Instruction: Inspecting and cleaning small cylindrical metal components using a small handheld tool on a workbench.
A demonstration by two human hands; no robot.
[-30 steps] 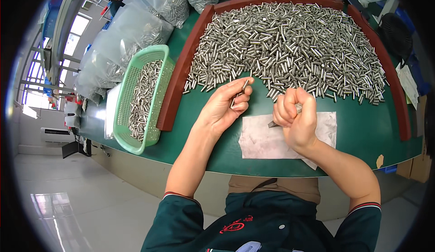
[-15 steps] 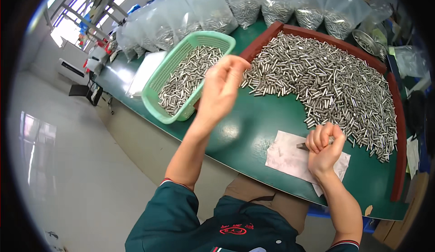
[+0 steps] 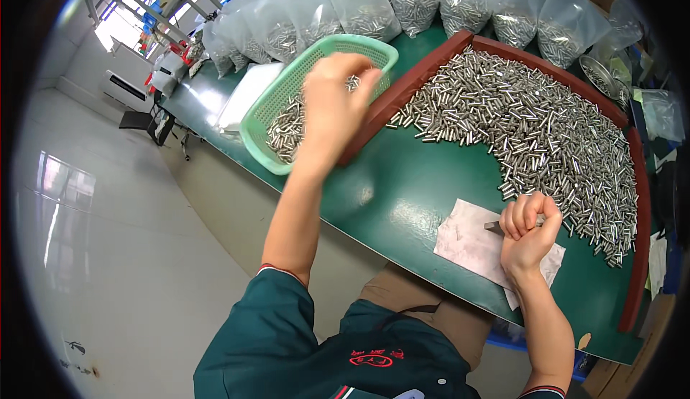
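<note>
The left hand (image 3: 334, 104) hovered over the basket (image 3: 277, 108), its grip impossible to tell. The right hand (image 3: 528, 230) was fisted around a tool (image 3: 494, 224) above the paper (image 3: 467, 241).

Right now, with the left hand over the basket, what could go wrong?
The left hand is blurred above the green basket, which sits near the table edge; a dropped pin could miss and fall. The pin pile spreads toward the white sheet under the fisted right hand, so sorted and unsorted pins could mix.

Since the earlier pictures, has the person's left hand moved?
Yes. The left hand went from the pile of small metal pins leftward, over the green plastic basket.
</note>
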